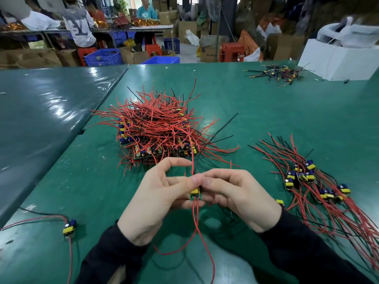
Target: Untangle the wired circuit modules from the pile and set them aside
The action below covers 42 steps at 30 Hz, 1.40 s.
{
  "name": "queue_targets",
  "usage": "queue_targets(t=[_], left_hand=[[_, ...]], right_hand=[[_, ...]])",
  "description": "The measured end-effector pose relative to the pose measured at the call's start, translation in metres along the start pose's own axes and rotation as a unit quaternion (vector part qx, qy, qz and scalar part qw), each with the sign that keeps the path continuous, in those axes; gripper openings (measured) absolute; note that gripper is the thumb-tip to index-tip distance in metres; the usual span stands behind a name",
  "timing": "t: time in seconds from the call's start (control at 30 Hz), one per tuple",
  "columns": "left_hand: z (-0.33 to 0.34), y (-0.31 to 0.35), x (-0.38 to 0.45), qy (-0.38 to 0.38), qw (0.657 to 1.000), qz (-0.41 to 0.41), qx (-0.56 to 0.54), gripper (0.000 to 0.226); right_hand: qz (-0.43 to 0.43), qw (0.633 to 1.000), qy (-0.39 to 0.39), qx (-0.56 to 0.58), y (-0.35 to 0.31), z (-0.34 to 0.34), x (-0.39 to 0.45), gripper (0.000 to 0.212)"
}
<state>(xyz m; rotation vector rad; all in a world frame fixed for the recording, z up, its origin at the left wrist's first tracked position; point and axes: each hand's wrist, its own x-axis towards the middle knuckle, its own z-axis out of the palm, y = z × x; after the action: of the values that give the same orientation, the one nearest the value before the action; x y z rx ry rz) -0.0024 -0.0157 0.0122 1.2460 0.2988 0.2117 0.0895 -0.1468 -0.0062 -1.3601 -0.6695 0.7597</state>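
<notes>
A tangled pile (158, 128) of small circuit modules with red and black wires sits mid-table. Just in front of it, my left hand (155, 193) and my right hand (235, 193) meet around one small green module (195, 194) with a yellow part. Both hands pinch it between fingertips. A red wire runs from the module up into the pile, and two red wires hang down toward me. To the right lies a row of separated modules (311, 181) with their wires stretched out. A single module (69, 227) lies at the left front.
The green table (266, 111) joins a second table at the left. A small heap of black-wired parts (281, 73) and a white box (338, 58) stand at the far right. People work at a bench in the background, among crates and cartons.
</notes>
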Motion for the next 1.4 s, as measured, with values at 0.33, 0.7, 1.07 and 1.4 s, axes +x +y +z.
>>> queue_targets(t=[0.33,0.7,1.07,1.4], left_hand=[[0.002,0.002,-0.001,-0.033,0.997,-0.047,-0.049,0.068],[0.005,-0.013,0.001,-0.026,0.989,0.085,0.120,0.013],[0.011,-0.018,0.001,-0.078,0.996,-0.039,-0.012,0.035],[0.009,-0.016,0.003,-0.106,0.987,-0.087,-0.083,0.016]], right_hand=[[-0.088,0.994,0.003,0.060,-0.003,-0.003,0.001,0.012],[-0.025,0.981,0.071,0.181,-0.008,-0.003,0.002,0.038],[-0.021,0.983,0.074,0.168,-0.008,-0.003,0.004,0.018],[-0.018,0.986,0.027,0.161,-0.007,-0.005,0.001,0.016]])
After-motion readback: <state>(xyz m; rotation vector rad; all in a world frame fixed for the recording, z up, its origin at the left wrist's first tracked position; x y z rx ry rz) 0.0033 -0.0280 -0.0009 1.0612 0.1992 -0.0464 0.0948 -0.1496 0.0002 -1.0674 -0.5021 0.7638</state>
